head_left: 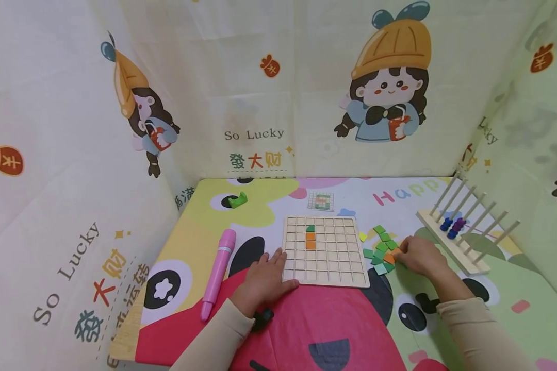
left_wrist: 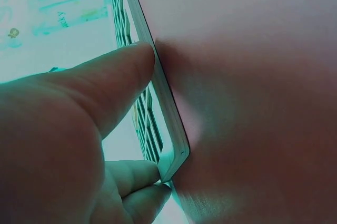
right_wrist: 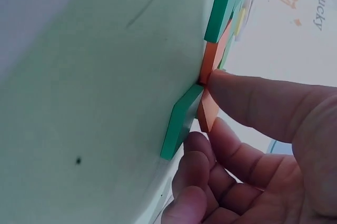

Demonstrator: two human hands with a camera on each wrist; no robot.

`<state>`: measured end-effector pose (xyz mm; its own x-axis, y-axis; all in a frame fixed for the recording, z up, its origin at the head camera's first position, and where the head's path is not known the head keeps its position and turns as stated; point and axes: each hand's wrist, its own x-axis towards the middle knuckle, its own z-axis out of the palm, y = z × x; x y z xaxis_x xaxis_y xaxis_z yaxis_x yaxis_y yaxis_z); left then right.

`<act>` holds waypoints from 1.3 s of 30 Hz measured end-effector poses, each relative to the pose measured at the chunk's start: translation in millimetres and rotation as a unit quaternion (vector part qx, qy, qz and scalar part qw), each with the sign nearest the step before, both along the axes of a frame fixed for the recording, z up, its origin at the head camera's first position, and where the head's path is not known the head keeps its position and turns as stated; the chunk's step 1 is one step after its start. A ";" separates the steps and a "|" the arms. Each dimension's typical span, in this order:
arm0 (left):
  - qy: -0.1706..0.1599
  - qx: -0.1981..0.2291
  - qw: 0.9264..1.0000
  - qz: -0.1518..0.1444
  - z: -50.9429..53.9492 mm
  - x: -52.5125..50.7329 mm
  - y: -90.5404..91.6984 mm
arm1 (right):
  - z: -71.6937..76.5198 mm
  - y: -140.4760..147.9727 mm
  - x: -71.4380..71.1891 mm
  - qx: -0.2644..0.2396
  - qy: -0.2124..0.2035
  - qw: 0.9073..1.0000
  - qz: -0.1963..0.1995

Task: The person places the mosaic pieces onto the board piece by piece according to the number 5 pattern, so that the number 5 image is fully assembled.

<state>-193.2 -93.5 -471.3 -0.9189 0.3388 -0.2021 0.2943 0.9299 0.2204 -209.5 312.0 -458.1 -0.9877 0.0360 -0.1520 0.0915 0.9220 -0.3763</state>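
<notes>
A wooden grid board lies on the table with a green piece and two orange squares in one column. My left hand rests at its near left corner, fingers spread and fairly straight. In the left wrist view the thumb of that hand touches the board's edge. Right of the board, my right hand is at a loose pile of green and orange tiles. In the right wrist view its thumb and a finger pinch an orange tile, beside a green tile.
A small pattern card lies behind the board, a green object at the back left. Left of my left hand lies a pink marker-like stick. A pegged wooden stand with blue and purple beads is at the right. A yellow piece lies near the pile.
</notes>
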 end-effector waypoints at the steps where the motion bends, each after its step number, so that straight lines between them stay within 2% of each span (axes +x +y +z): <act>1: 0.000 0.000 1.000 0.000 -0.2 -0.1 0.4 | 0.0 -0.4 -0.1 -0.001 -0.001 1.000 -0.003; 12: -0.002 0.006 1.000 0.005 2.3 -0.7 1.4 | -4.7 -3.3 3.0 -0.018 0.036 0.999 -0.006; 23: -0.004 0.010 1.000 0.006 -0.4 -1.3 1.1 | -4.6 -10.5 -0.4 -0.026 0.059 0.997 0.037; 32: -0.005 0.011 1.000 0.005 0.3 -0.4 0.7 | 5.1 -29.7 -9.7 -0.052 0.092 0.993 0.058; 39: -0.004 0.006 1.000 0.003 -0.4 -1.0 0.4 | 9.0 -52.7 -17.3 -0.085 0.085 0.989 0.081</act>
<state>-194.2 -93.2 -471.7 -0.9195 0.3357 -0.2046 0.2872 0.9289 0.2337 -226.8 259.3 -449.1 -0.9902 -0.1371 0.0265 -0.1306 0.8418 -0.5238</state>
